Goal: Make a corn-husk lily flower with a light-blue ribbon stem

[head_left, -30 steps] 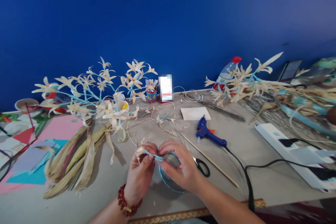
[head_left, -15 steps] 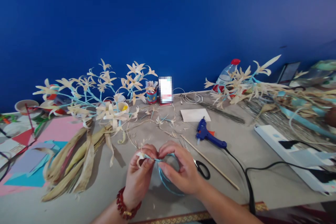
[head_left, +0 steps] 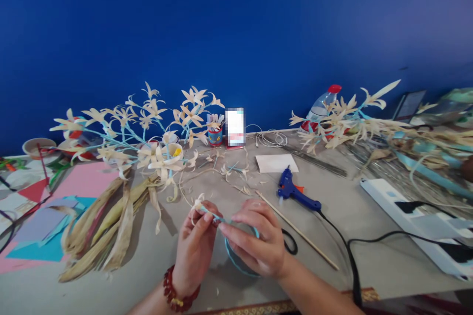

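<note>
My left hand [head_left: 195,246], with a red bead bracelet on its wrist, pinches a small cream husk flower [head_left: 198,203] by its light-blue wrapped stem [head_left: 212,213]. The flower points up and left. Close beside it, my right hand [head_left: 260,241] has its fingertips at the stem's right end and holds a thin light-blue strip [head_left: 236,267], which hangs in a loop below the palm. Partly behind the right hand lie scissors, with one black handle [head_left: 290,242] showing. A thin wooden stick [head_left: 299,231] rests to the right of that hand.
A blue glue gun [head_left: 295,191] with a black cord lies right of centre, near a white card [head_left: 276,163] and a power strip [head_left: 410,226]. Dried husks [head_left: 111,231] and coloured paper [head_left: 40,251] are on the left. Husk-flower branches [head_left: 148,113] stand behind.
My right hand has shifted slightly right and spread its upper fingers from the stem. The flower and stem now show more clearly in my left hand. The view has moved slightly.
</note>
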The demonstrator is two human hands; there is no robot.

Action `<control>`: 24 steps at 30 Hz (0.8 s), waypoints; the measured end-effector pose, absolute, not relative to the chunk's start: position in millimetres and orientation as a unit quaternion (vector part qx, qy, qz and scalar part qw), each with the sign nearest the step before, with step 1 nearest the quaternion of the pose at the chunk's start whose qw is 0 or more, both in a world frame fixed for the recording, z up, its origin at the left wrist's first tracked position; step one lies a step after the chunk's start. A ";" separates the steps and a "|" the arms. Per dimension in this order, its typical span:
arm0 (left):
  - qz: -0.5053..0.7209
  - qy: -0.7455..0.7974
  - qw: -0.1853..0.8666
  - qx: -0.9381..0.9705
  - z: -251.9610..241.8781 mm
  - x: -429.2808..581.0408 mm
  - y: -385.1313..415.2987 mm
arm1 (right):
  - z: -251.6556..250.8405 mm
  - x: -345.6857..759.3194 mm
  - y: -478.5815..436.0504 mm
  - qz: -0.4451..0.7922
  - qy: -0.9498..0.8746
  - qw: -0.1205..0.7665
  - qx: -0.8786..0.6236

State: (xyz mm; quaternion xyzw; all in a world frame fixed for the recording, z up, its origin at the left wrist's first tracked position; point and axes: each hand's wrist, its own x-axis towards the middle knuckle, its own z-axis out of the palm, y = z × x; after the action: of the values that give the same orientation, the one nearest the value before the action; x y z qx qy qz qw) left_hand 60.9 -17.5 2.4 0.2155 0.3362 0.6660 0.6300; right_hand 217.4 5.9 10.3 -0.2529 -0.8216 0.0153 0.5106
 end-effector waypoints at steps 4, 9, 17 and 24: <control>0.675 0.323 0.629 0.208 0.9 59.9 -19.1 | 11.9 217.1 6.4 -0.005 -0.819 0.510 -0.264; 0.682 0.333 0.617 0.208 0.6 59.6 -20.3 | 11.6 216.8 6.7 0.016 -0.820 0.505 -0.269; 0.691 0.345 0.591 0.231 -2.2 58.9 -20.4 | 13.7 211.8 7.5 0.083 -0.806 0.517 -0.275; 0.685 0.351 0.560 0.307 -2.8 59.5 -19.2 | 19.2 204.8 8.6 0.232 -0.759 0.537 -0.287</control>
State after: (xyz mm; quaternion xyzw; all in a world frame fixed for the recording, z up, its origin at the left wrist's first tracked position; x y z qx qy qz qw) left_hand 59.5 -19.2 -2.8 0.3066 0.3510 0.6847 0.5603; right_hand 204.8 8.6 19.2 -0.2866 -0.7589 0.2324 0.5366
